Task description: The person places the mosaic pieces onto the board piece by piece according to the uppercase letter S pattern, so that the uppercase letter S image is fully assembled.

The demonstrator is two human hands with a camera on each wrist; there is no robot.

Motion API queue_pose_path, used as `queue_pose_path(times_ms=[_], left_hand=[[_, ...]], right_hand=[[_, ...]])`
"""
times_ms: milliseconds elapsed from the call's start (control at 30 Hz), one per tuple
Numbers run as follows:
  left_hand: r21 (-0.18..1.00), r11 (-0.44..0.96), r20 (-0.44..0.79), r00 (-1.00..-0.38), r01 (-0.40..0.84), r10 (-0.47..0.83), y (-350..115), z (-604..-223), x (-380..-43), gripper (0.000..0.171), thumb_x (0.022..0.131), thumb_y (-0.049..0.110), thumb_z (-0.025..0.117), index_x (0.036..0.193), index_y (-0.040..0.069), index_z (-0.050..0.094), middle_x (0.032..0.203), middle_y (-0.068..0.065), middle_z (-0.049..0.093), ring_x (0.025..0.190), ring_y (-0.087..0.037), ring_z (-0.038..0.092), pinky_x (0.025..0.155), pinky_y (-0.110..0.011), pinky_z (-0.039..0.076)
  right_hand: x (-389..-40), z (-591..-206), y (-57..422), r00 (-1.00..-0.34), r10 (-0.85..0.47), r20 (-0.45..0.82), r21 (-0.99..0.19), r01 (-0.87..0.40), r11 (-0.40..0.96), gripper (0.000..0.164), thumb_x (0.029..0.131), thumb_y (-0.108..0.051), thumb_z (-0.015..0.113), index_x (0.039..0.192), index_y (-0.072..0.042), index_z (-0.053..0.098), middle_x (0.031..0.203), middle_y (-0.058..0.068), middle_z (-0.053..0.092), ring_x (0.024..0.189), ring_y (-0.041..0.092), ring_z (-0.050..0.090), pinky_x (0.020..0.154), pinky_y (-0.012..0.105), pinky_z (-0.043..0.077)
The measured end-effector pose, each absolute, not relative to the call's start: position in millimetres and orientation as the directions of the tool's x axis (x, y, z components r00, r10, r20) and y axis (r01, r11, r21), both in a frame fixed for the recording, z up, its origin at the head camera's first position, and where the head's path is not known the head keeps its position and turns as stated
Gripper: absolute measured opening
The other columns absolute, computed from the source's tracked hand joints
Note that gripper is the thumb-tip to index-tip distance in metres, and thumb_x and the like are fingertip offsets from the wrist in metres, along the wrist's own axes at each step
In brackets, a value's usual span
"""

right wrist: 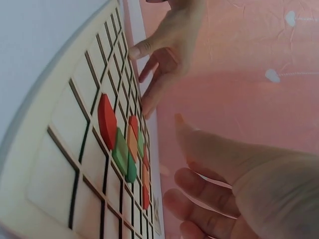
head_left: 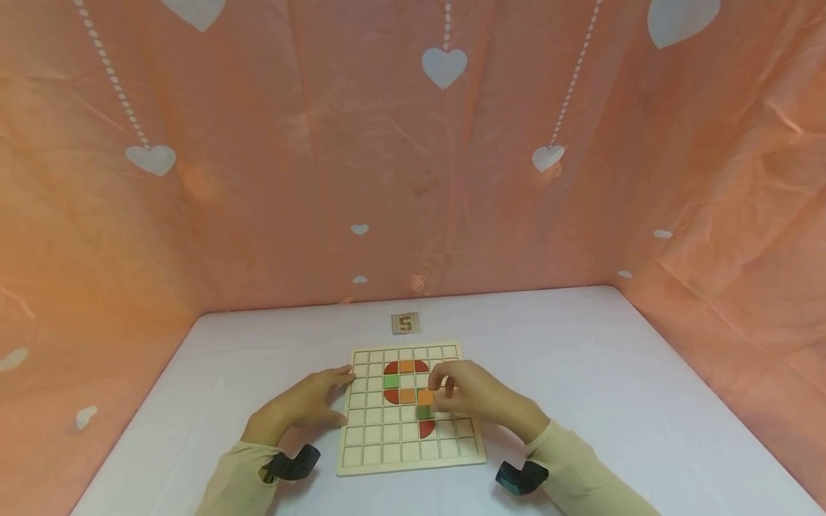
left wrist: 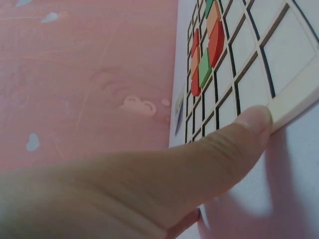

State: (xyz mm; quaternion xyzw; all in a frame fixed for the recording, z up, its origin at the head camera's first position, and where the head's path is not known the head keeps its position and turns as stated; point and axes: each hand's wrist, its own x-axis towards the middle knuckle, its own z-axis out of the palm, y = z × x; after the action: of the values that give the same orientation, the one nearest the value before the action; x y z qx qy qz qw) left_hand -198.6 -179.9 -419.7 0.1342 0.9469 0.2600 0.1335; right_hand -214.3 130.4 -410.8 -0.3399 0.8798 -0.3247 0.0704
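Observation:
A wooden grid board [head_left: 374, 453] lies on the white table. Set in its squares are red quarter-round pieces [head_left: 426, 429], orange squares [head_left: 407, 395] and green pieces [head_left: 391, 381], forming a curved line. Above the board, my right hand [head_left: 474, 387] pinches an orange square piece [head_left: 425, 397] at its fingertips; only a sliver of it shows by the thumb in the right wrist view. Beneath that piece, a dark green one [right wrist: 131, 169] sits in the grid. My left hand [head_left: 305, 401] rests at the board's left edge, thumb [left wrist: 254, 122] and fingers spread and touching the rim.
A small card with a letter-S pattern [head_left: 405, 323] lies behind the board. White table surface [head_left: 271, 344] surrounds both. An orange-pink cloth with white hearts [head_left: 413, 179] hangs at the back and sides. Dark wrist devices [head_left: 293, 464] sit at both wrists.

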Motion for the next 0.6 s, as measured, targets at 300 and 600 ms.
queue_pose_path(times_ms=[300, 600], left_hand=[[0.524, 0.833, -0.192, -0.928, 0.179, 0.321, -181, -419, -199, 0.075, 0.075, 0.01, 0.087, 0.143, 0.003, 0.055, 0.161, -0.016, 0.04, 0.149, -0.044, 0.035, 0.124, -0.061, 0.029], [0.522, 0.83, -0.174, -0.928, 0.198, 0.331, -181, -421, -199, 0.076, 0.074, 0.012, 0.088, 0.142, 0.003, 0.056, 0.16, -0.016, 0.042, 0.148, -0.045, 0.036, 0.123, -0.061, 0.031]], right_hand=[[-205, -416, 120, -0.73, -0.68, 0.078, -0.636, -0.561, 0.53, 0.02, 0.085, -0.018, 0.081, 0.098, -0.011, 0.068, 0.096, -0.001, 0.07, 0.082, 0.01, 0.059, 0.07, 0.017, 0.051], [-200, -428, 109, -0.68, -0.724, 0.116, -0.505, -0.668, 0.546, 0.021, 0.083, -0.025, 0.084, 0.092, -0.015, 0.067, 0.085, -0.005, 0.067, 0.074, 0.001, 0.051, 0.068, 0.015, 0.048]])
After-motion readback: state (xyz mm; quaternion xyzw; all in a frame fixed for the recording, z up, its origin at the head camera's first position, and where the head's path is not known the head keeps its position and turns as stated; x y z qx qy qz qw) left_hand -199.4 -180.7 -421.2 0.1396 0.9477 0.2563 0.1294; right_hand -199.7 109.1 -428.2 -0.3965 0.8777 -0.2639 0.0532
